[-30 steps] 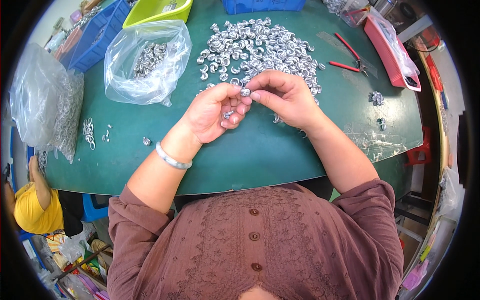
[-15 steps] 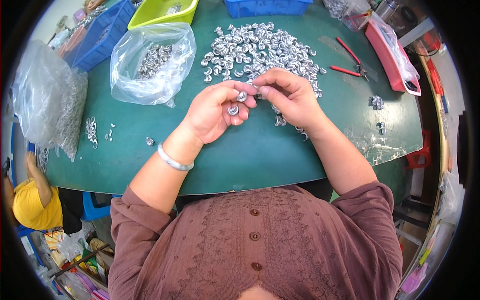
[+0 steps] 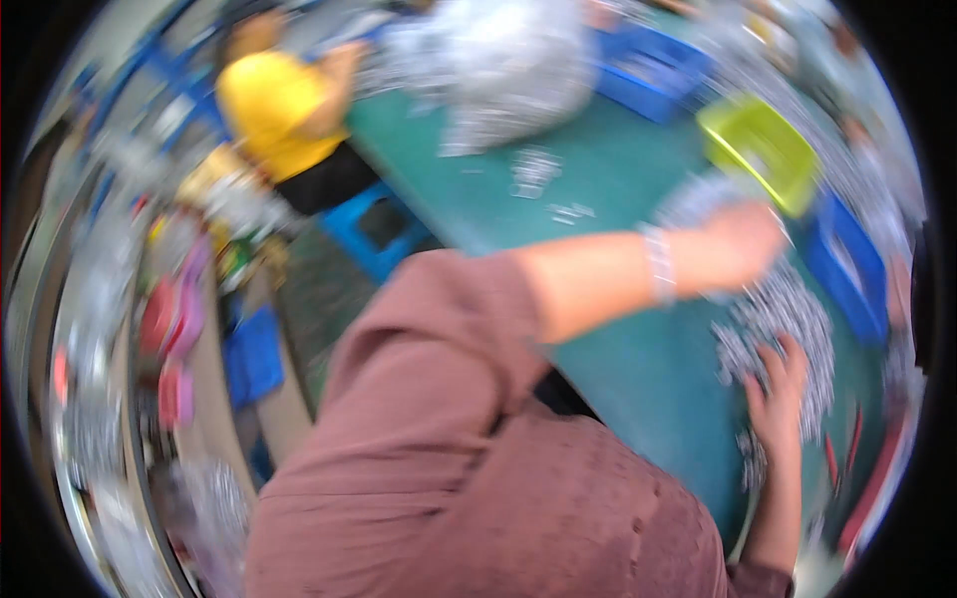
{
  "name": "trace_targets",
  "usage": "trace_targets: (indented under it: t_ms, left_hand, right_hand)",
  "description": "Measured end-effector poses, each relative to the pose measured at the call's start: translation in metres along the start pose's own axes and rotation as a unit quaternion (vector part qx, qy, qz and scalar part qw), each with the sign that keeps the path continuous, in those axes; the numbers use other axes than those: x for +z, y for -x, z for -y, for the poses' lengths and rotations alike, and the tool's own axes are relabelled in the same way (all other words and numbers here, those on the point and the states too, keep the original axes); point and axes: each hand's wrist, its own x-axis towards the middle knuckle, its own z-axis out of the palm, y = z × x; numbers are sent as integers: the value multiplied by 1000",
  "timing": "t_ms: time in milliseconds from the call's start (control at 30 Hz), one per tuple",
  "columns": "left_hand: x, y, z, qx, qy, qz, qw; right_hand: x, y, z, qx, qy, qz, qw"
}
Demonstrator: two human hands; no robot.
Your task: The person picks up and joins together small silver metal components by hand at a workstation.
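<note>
My left hand point(image 3: 743, 244) is smeared by motion. It reaches over the near side of the clear plastic bag point(image 3: 693, 197), above the edge of a heap of small curved silver metal pieces point(image 3: 788, 309); its fingers cannot be made out. Lower down, my right hand point(image 3: 780, 394) rests on or just over the same heap, with fingers apart and nothing visible in them. A few more silver pieces point(image 3: 750, 460) lie close to my right wrist.
Beyond the bag stand a lime-green bin point(image 3: 763, 149) and blue bins point(image 3: 653, 75). A big bag of metal parts point(image 3: 523, 70) sits on the green table point(image 3: 638, 399). Red-handled pliers point(image 3: 853, 444) lie at right. A person in yellow point(image 3: 279, 110) is at the far left.
The view has swung left and blurred. My hands, together around small metal pieces before, are now apart: the left reaches out toward the bag, the right has opened over the heap.
</note>
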Motion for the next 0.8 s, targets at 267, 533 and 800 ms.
trace_targets:
  t_ms: [267,533,800]
  left_hand:
    - [62,-11,18,37,-147,-31,988]
    - [65,39,-47,148,6,-41,988]
    - [90,60,-62,110,94,-16,989]
  right_hand:
    - [29,-55,-78,-24,57,121,991]
    - [14,-32,-24,29,-286,239,927]
    - [1,-10,-6,-148,-92,114,978]
